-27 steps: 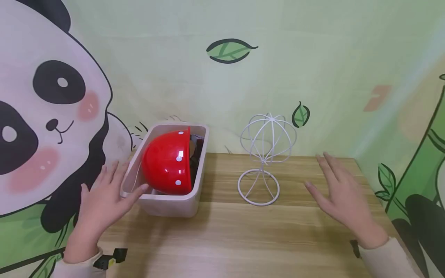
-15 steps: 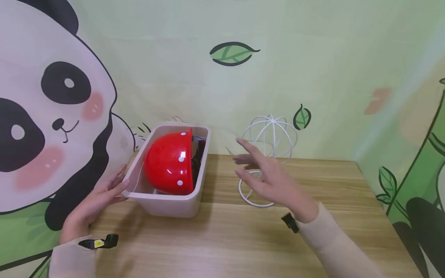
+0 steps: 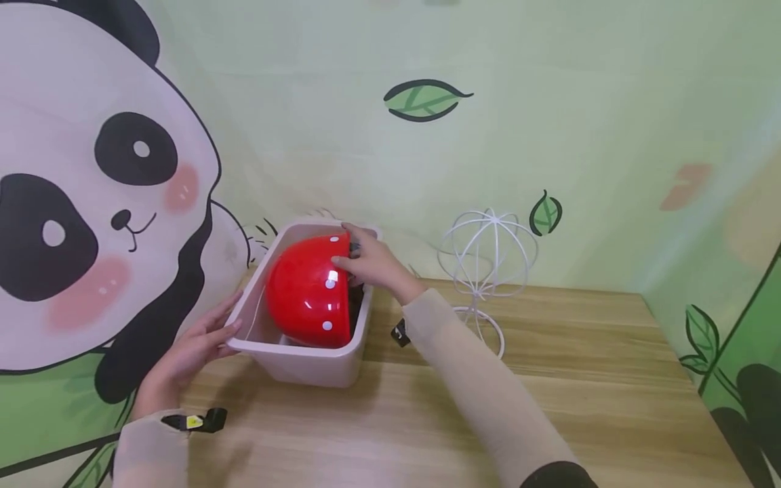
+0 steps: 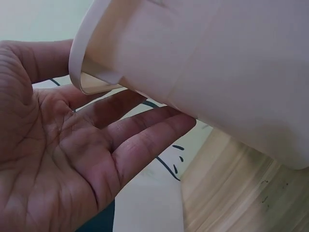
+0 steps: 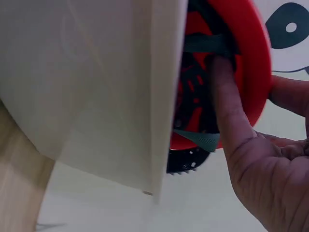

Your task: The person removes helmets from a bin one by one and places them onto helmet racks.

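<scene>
A glossy red helmet (image 3: pixel 302 291) with white dots lies on its side in a pale plastic bin (image 3: pixel 299 366), its opening facing right. My right hand (image 3: pixel 378 264) pinches the helmet's rim at the upper right. In the right wrist view one finger (image 5: pixel 227 101) reaches inside among dark straps (image 5: pixel 207 43), while other digits are outside the shell. My left hand (image 3: pixel 195 346) holds the bin at its left front corner. Its thumb lies over the rim (image 4: pixel 77 58), and the fingers (image 4: pixel 154 130) run along the outer wall.
A white wire stand (image 3: pixel 488 254) with a globe-shaped top and ring base stands right of the bin, partly behind the right sleeve (image 3: pixel 482 379). The wooden table (image 3: pixel 586 379) meets a green panda-printed backdrop (image 3: pixel 586 135).
My right hand has swept left from beside the wire stand's right side to the helmet and taken hold of its rim. My left hand has lowered onto the bin's corner.
</scene>
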Available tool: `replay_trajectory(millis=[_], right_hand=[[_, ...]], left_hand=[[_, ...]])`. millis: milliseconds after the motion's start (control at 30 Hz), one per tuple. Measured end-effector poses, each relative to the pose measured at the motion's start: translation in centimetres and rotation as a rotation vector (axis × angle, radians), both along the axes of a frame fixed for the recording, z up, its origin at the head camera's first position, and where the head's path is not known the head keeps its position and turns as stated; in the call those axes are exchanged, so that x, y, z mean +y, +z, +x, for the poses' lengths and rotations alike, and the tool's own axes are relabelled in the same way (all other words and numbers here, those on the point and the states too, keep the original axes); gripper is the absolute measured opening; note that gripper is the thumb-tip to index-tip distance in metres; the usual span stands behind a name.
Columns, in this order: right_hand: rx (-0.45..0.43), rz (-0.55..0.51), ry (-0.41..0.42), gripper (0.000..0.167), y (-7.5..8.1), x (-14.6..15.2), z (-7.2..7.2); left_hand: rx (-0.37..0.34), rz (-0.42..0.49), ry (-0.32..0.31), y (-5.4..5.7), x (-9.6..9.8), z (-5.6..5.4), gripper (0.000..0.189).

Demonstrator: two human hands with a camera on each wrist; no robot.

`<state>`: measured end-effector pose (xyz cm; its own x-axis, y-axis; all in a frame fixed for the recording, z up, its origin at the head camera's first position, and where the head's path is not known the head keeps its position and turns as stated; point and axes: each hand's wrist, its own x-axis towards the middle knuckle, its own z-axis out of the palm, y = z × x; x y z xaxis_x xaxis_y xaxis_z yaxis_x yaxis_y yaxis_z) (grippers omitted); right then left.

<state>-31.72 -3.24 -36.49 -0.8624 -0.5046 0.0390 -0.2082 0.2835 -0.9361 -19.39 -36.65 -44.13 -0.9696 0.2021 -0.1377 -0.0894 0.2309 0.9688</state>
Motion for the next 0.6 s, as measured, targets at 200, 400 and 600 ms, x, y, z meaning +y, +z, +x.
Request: replay_trajectory(millis=[200, 400, 600], right_hand=[[-0.069, -0.061, -0.001, 0.082, -0.8, -1.2, -0.9], [-0.085, 0.005, -0.029, 0.085, -1.2, -1.7, -1.1], [-0.051, 0.071, 0.037, 0.081, -0.1, -1.2, -1.0]], left_hand=[[0.009, -0.007, 0.018, 0.3, -0.1, 0.3, 0.071], [-0.016, -0.009, 0.02, 0.1, 0.1, 0.4, 0.071], [-0.022, -0.02, 0.033, 0.1, 0.3, 0.1, 0.072]])
